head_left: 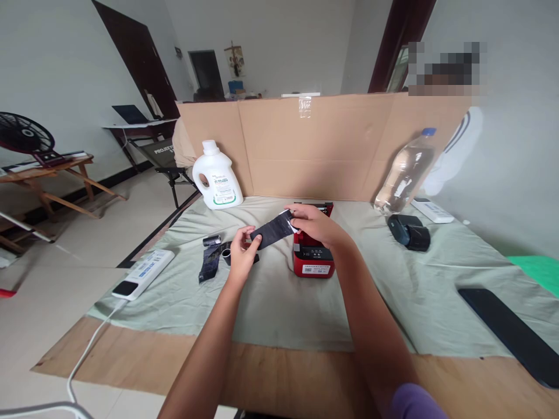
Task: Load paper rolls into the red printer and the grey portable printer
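A short strip of shiny black ribbon (273, 230) is stretched slantwise between my hands above the cloth. My left hand (243, 254) pinches its lower left end, with the thumb on top. My right hand (318, 224) grips the upper right end, where a bit of white shows. Under and behind my right hand stands a small red and black device (314, 266), like a label printer, with a white label on its front; my hand hides part of its top. Left of my left hand lie a loose black ribbon piece (209, 265) and a small dark roll (212, 240).
A white detergent jug (218, 180) and a large clear bottle (406, 171) stand before a cardboard screen (305, 151). Rightward lie a dark handheld device (409, 233) and a black phone-like slab (509, 331). A white power strip (144, 273) trails its cord leftward. Another person is partly visible behind the cardboard.
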### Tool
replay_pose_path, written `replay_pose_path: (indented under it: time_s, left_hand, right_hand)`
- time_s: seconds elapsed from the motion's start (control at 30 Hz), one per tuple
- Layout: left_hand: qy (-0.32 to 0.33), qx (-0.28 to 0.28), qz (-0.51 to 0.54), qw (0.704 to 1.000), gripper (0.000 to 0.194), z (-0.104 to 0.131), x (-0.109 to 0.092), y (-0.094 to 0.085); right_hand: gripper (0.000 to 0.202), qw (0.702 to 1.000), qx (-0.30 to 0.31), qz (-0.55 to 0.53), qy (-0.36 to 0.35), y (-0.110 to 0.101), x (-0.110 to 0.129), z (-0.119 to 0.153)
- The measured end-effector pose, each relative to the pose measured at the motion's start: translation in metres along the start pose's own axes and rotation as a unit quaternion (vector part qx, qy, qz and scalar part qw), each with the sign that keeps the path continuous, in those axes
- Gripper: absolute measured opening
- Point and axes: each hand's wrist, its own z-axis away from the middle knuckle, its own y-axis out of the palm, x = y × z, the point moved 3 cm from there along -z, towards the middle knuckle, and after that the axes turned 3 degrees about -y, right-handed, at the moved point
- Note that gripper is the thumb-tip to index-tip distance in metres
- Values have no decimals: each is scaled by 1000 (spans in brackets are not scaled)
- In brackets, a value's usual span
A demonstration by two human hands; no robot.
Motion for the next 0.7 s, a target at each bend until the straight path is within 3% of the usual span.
replay_pose_path:
  time_s: [0.13, 0.27, 0.37, 0.47, 0.7]
  left_hand:
    - [59, -11, -67, 996, 28, 4, -5, -1]
    - [190, -68, -187, 961, 24, 16, -27, -1]
    - [260, -43, -208, 942, 18, 28, -45, 8]
    - [232, -4, -157, 960, 12, 37, -55, 18]
    - [214, -10, -133, 968, 11, 43, -60, 27]
  right_hand:
    - [51, 1000, -5, 19, -9, 1, -1, 0]
    - [48, 1000, 2, 5, -13, 5, 2, 2]
    - [45, 999, 29, -19, -25, 10, 4, 2]
    - [42, 997, 64, -21, -32, 16, 3, 1]
    - [40, 995, 88, 6, -54, 28, 1, -2]
